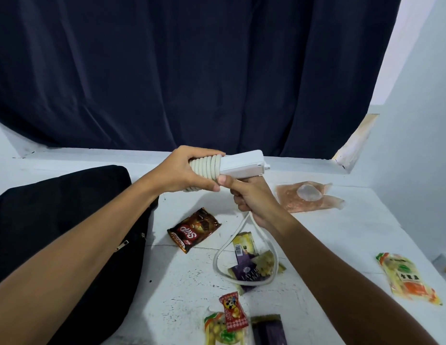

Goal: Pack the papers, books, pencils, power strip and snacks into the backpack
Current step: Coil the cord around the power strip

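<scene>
Head view: nearest the camera, at the bottom edge, a red candy packet [233,312] with a cartoon figure lies across a green-and-yellow snack bag [217,331], with a dark purple wrapper [268,331] just beside them; their print is too small to read. Further in, a purple pack [246,272] reads "LAYER CAKE", and a brown chip bag [193,229] shows "Slip"-like lettering, upside down to the camera. At the right lies a yellow-and-orange snack bag [406,278] with dark characters on a green patch. A pinkish clear pouch [307,197] rests farther back on the white table [182,277].

The power strip [244,163] is white, held in the air above the table, its cream cord [207,170] wound in tight coils around one end. The left hand [184,174] is clenched around those coils. The right hand [254,199], just beneath the strip, grips the free cord, which hangs in a loop [241,260] over the purple pack. The black backpack [62,232] lies at the left, zipper pulls showing.
</scene>
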